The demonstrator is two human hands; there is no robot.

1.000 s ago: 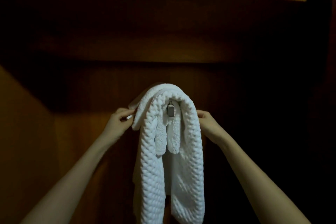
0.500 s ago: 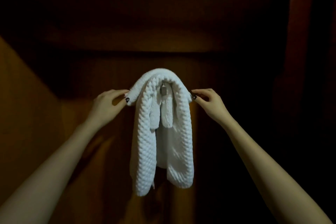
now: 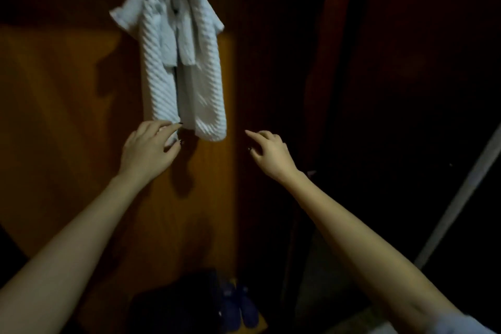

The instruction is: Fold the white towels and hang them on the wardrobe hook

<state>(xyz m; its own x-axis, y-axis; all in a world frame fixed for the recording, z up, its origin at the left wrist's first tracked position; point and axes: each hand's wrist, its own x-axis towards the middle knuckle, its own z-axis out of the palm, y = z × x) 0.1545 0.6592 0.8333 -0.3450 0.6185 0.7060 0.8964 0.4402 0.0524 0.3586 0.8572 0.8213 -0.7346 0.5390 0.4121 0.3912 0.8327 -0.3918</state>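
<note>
A folded white waffle-textured towel (image 3: 173,57) hangs over a small metal hook (image 3: 175,4) on the wooden back panel of the wardrobe (image 3: 67,116). Both ends of the towel dangle down side by side. My left hand (image 3: 150,145) is at the bottom of the towel's left end, with thumb and fingers pinching its lower edge. Lower and to the right of the towel, my right hand (image 3: 269,152) is apart from it, fingers loosely spread and holding nothing. The picture is blurred by motion.
The wardrobe interior is dark brown wood. A dark bundle (image 3: 176,304) and a blue item (image 3: 238,304) lie at the bottom. To the right stands a dark vertical panel edge (image 3: 333,62), with a pale slanted strip (image 3: 461,198) at the far right.
Both hands have dropped from the towel's top folds to its bottom. The right hand has let go. The view has tilted down, so the towel sits higher in the picture.
</note>
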